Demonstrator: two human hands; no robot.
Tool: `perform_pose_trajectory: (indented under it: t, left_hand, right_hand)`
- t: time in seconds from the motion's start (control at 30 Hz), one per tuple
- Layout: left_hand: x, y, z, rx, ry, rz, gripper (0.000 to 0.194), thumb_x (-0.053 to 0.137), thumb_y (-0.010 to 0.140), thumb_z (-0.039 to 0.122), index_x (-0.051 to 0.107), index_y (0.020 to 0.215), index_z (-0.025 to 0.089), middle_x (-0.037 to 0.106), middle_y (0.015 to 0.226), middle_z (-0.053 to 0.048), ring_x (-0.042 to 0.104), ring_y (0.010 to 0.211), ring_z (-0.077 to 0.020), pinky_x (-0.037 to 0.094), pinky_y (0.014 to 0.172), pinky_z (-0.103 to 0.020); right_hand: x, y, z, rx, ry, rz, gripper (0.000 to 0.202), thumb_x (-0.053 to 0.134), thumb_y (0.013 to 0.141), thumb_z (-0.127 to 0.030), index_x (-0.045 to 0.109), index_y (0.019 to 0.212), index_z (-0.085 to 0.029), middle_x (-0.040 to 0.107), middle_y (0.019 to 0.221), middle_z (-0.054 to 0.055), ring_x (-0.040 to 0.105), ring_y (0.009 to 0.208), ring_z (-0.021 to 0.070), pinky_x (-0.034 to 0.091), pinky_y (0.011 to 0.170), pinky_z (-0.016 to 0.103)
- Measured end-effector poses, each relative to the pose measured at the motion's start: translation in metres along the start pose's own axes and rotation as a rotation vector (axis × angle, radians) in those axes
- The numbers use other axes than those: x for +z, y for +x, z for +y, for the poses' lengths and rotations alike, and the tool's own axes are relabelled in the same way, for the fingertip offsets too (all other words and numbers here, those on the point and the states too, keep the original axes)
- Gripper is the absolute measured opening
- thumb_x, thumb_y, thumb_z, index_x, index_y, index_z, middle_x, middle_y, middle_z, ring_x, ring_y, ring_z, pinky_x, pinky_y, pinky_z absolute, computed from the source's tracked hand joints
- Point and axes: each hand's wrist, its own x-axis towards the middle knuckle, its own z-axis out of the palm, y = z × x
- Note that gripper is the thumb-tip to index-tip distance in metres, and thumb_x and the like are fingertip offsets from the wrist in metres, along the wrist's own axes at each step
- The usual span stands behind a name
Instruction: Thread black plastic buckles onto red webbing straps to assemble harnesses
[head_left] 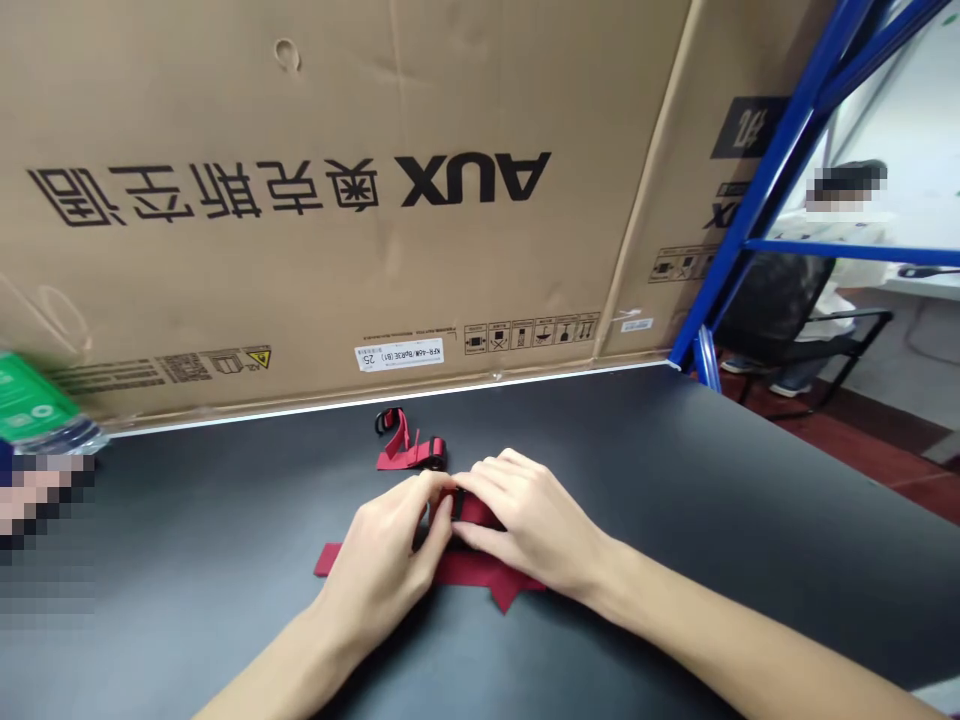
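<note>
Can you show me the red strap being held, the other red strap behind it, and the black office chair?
Held red strap (478,512), head view: red webbing between left hand (390,535) and right hand (525,512).
Other red strap (405,459), head view: flat webbing.
Black office chair (776,300), head view: backrest.

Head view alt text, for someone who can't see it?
The left hand and right hand hold red strap at a dark table. More red strapping, with black fittings, lies just beyond them, in front of a large cardboard box.
</note>
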Motion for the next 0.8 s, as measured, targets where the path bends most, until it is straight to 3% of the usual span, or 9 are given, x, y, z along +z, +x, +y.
perform_pose_trajectory:
  t: [0.17, 0.33, 0.4, 0.57, 0.67, 0.8]
  left_hand:
    - [-0.011, 0.008, -0.001, -0.126, -0.048, 0.055, 0.014, 0.041, 0.094, 0.029, 0.053, 0.097, 0.023, 0.066, 0.073, 0.003, 0.062, 0.061, -0.0149, 0.048, 0.061, -0.025]
    - [-0.039, 0.022, -0.019, -0.313, -0.154, 0.297, 0.014, 0.050, 0.086, 0.036, 0.053, 0.087, 0.023, 0.065, 0.072, 0.001, 0.062, 0.068, -0.0177, 0.046, 0.060, -0.026]
    - [-0.050, 0.026, -0.028, -0.369, -0.179, 0.425, 0.013, 0.054, 0.081, 0.035, 0.052, 0.082, 0.023, 0.062, 0.070, 0.002, 0.060, 0.068, -0.0175, 0.047, 0.063, -0.027]
    - [-0.068, 0.030, -0.047, -0.527, -0.174, 0.605, 0.006, 0.052, 0.075, 0.027, 0.054, 0.077, 0.022, 0.057, 0.062, 0.004, 0.054, 0.060, -0.0150, 0.044, 0.055, -0.026]
    - [-0.072, 0.030, -0.052, -0.583, -0.098, 0.546, 0.010, 0.050, 0.075, 0.025, 0.058, 0.079, 0.022, 0.055, 0.055, 0.005, 0.052, 0.054, -0.0152, 0.041, 0.051, -0.026]
    - [-0.067, 0.027, -0.053, -0.499, 0.043, 0.190, 0.020, 0.046, 0.074, 0.028, 0.062, 0.065, 0.021, 0.063, 0.055, 0.002, 0.057, 0.053, -0.0176, 0.043, 0.053, -0.027]
  right_hand:
    - [-0.004, 0.002, 0.003, 0.062, 0.018, 0.003, 0.015, 0.069, 0.086, -0.030, 0.067, 0.090, -0.016, 0.070, 0.077, 0.005, 0.061, 0.067, 0.0186, 0.044, 0.069, 0.031]
    - [-0.018, 0.005, 0.009, 0.208, 0.046, -0.052, 0.017, 0.073, 0.082, -0.032, 0.072, 0.091, -0.017, 0.073, 0.081, 0.005, 0.061, 0.067, 0.0182, 0.044, 0.069, 0.030]
    - [-0.021, 0.005, 0.012, 0.248, 0.069, -0.084, 0.019, 0.073, 0.082, -0.033, 0.073, 0.094, -0.019, 0.074, 0.083, 0.004, 0.062, 0.067, 0.0179, 0.045, 0.068, 0.029]
    - [-0.026, 0.003, 0.022, 0.282, 0.071, -0.164, 0.021, 0.076, 0.078, -0.029, 0.074, 0.097, -0.020, 0.072, 0.077, 0.003, 0.063, 0.066, 0.0180, 0.045, 0.065, 0.028]
    - [-0.030, 0.003, 0.028, 0.303, 0.039, -0.233, 0.018, 0.076, 0.078, -0.026, 0.075, 0.095, -0.020, 0.071, 0.076, 0.002, 0.063, 0.068, 0.0181, 0.044, 0.064, 0.027]
    - [-0.034, 0.004, 0.032, 0.302, -0.015, -0.287, 0.022, 0.075, 0.081, -0.035, 0.075, 0.096, -0.019, 0.071, 0.085, 0.005, 0.064, 0.073, 0.0197, 0.046, 0.067, 0.029]
